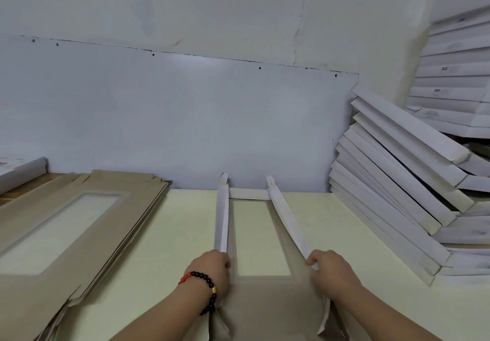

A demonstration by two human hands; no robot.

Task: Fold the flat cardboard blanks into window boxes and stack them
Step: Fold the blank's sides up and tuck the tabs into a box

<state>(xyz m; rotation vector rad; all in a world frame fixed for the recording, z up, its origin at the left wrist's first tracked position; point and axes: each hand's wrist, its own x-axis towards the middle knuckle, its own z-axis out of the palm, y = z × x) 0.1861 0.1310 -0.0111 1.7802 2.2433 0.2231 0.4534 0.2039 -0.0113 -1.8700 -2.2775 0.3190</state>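
A cardboard blank (267, 303) with a clear window lies in the middle of the cream table (180, 234), brown side up. Its two long white side flaps stand folded upward. My left hand (212, 271), with a bead bracelet on the wrist, grips the near end of the left flap (222, 221). My right hand (331, 271) grips the near end of the right flap (286, 221). A pile of flat brown blanks (61, 232) with windows lies at the left. Folded white boxes (403, 181) lean in a stack at the right.
A white wall panel (185, 118) stands right behind the table. More white boxes (450, 80) are piled higher at the far right. A white box edge (21, 168) shows at the far left behind the flat blanks.
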